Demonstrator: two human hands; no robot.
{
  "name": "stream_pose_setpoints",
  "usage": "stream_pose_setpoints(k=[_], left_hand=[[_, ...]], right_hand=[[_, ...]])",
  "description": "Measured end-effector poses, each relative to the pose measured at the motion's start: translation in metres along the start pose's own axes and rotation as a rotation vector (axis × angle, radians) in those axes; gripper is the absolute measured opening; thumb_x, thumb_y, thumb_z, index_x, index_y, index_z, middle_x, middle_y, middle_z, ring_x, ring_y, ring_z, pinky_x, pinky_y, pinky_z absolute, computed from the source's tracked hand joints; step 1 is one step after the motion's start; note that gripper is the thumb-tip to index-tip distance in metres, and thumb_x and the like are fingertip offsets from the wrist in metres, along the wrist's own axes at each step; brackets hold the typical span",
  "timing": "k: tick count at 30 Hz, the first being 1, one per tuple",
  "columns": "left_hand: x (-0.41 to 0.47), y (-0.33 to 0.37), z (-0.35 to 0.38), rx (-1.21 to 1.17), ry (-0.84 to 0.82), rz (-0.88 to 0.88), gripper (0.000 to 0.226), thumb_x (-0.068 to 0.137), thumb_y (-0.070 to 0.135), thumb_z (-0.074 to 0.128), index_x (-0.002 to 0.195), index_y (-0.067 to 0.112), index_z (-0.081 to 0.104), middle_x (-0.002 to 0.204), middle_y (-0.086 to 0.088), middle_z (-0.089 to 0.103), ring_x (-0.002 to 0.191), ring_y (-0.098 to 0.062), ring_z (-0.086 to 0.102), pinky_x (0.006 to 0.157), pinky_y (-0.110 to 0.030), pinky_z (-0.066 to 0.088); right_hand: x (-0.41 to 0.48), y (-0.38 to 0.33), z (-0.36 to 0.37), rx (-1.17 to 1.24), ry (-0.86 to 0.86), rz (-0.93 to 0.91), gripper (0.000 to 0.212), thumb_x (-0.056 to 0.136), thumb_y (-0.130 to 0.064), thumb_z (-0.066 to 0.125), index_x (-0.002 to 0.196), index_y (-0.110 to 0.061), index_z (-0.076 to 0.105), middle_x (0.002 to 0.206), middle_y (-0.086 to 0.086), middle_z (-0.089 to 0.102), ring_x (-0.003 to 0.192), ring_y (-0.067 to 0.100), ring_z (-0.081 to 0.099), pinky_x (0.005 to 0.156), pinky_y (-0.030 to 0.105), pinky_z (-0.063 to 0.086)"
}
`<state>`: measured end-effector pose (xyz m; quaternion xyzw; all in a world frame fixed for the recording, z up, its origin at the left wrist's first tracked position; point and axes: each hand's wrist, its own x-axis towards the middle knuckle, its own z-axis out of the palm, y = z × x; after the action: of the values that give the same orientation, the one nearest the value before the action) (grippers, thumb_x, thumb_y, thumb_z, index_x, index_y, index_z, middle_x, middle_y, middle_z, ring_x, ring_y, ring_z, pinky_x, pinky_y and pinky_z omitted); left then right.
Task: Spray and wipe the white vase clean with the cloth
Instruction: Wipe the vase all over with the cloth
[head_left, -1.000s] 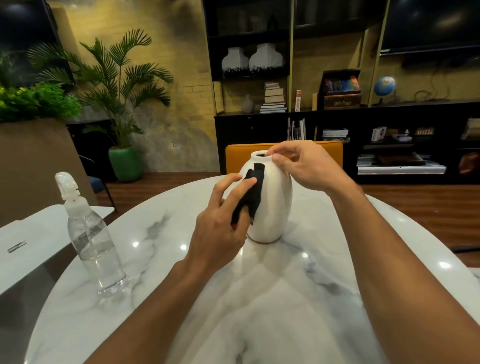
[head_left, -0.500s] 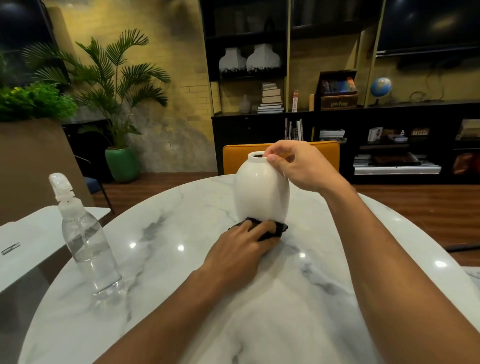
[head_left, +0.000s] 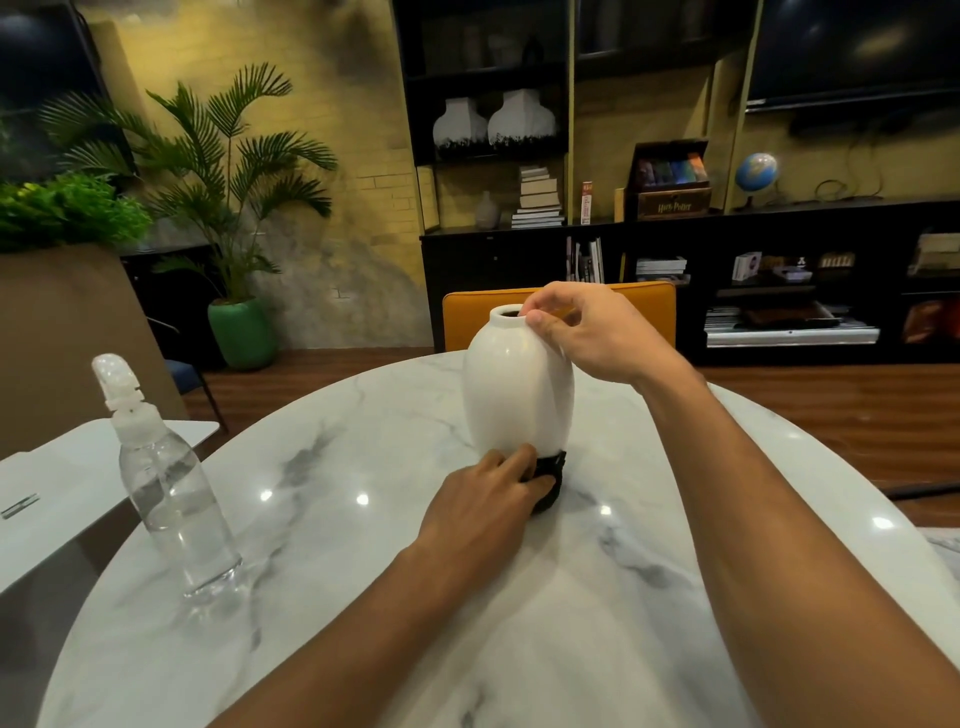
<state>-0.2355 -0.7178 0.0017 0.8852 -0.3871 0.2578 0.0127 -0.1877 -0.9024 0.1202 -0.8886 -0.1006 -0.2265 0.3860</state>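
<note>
Left hand (head_left: 488, 493) has dropped, pressing cloth (head_left: 550, 478) against the white vase (head_left: 514, 384) base; right hand (head_left: 592, 332) pinches rim.

One white vase (head_left: 517, 384), one black cloth (head_left: 551, 483), one spray bottle (head_left: 166, 483), two hands (head_left: 485, 499) (head_left: 597, 332), two shelf vases (head_left: 460, 122) (head_left: 522, 117), one globe (head_left: 756, 171).

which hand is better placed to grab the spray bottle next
Probably left. The left hand presses the cloth at the vase base, nearer the spray bottle; the right hand pinches the rim, steadying it.
</note>
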Motion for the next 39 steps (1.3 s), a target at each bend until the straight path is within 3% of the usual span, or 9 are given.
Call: stream_pose_setpoints(k=[3,8,12,18,24,28,32,36,39], left_hand=[[0.005,0.005,-0.002,0.047,-0.012,-0.035,0.035,0.068,0.013,0.080,0.098,0.031,0.076,0.083,0.001,0.052,0.057,-0.022,0.052,0.046,-0.027,0.025],[0.007,0.003,-0.011,-0.001,0.009,-0.075,0.043,0.066,0.021,0.084,0.106,0.034,0.077,0.079,-0.001,0.052,0.053,-0.023,0.052,0.048,-0.026,0.024],[0.006,0.006,-0.003,0.035,-0.064,-0.069,0.037,0.072,0.022,0.077,0.105,0.039,0.074,0.080,0.001,0.052,0.049,-0.022,0.052,0.047,-0.029,0.022],[0.004,0.005,-0.010,0.046,-0.129,-0.207,0.046,0.097,0.020,0.045,0.133,0.046,0.056,0.112,0.000,0.051,0.083,-0.029,0.061,0.060,-0.034,0.029],[-0.001,0.001,-0.012,0.038,-0.174,-0.200,0.043,0.095,0.020,0.047,0.129,0.044,0.057,0.115,0.002,0.050,0.087,-0.028,0.061,0.060,-0.034,0.031],[0.002,0.008,-0.012,0.050,-0.157,-0.160,0.049,0.095,0.016,0.046,0.136,0.041,0.054,0.116,-0.002,0.051,0.084,-0.029,0.061,0.057,-0.034,0.027],[0.002,0.007,-0.015,0.053,-0.201,-0.223,0.048,0.092,0.013,0.045,0.128,0.041,0.059,0.113,0.001,0.049,0.079,-0.027,0.055,0.055,-0.032,0.022],[-0.001,0.001,-0.017,0.035,-0.220,-0.272,0.045,0.090,0.012,0.047,0.120,0.040,0.064,0.110,0.003,0.048,0.080,-0.026,0.056,0.057,-0.034,0.029],[0.000,0.007,-0.014,0.046,-0.214,-0.241,0.036,0.091,0.012,0.047,0.115,0.033,0.065,0.110,0.002,0.048,0.075,-0.024,0.048,0.056,-0.034,0.028]], right_hand=[[0.000,0.001,0.001,0.004,0.009,0.002,0.020,0.098,-0.039,0.061,0.116,-0.036,0.068,0.114,-0.013,0.063,0.102,0.009,0.058,0.077,0.024,0.053],[0.000,0.002,0.002,-0.008,-0.027,-0.003,0.023,0.099,-0.039,0.058,0.120,-0.039,0.068,0.120,-0.012,0.062,0.107,0.012,0.058,0.086,0.032,0.054],[-0.001,0.001,0.001,-0.001,-0.079,-0.017,0.025,0.101,-0.038,0.054,0.122,-0.040,0.068,0.130,-0.009,0.058,0.115,0.017,0.055,0.095,0.038,0.052],[-0.003,-0.004,0.003,-0.002,-0.072,-0.029,0.017,0.103,-0.034,0.052,0.115,-0.036,0.064,0.121,-0.010,0.054,0.111,0.014,0.053,0.092,0.035,0.050],[-0.004,-0.002,0.004,0.061,-0.091,0.013,0.020,0.104,-0.035,0.051,0.119,-0.035,0.065,0.123,-0.008,0.061,0.109,0.013,0.059,0.080,0.028,0.052],[-0.004,-0.004,0.005,0.057,-0.075,0.021,0.019,0.103,-0.035,0.053,0.117,-0.035,0.065,0.122,-0.007,0.062,0.108,0.014,0.059,0.086,0.034,0.054],[-0.005,-0.006,0.005,0.037,-0.050,0.023,0.019,0.102,-0.035,0.055,0.117,-0.035,0.065,0.121,-0.008,0.061,0.107,0.015,0.059,0.084,0.032,0.054],[-0.006,-0.009,0.006,0.013,-0.034,0.019,0.019,0.102,-0.035,0.055,0.117,-0.033,0.065,0.122,-0.006,0.062,0.108,0.016,0.059,0.088,0.036,0.056],[-0.006,-0.011,0.007,-0.011,-0.021,0.011,0.018,0.101,-0.035,0.056,0.117,-0.033,0.065,0.125,-0.005,0.061,0.109,0.017,0.058,0.090,0.038,0.056]])
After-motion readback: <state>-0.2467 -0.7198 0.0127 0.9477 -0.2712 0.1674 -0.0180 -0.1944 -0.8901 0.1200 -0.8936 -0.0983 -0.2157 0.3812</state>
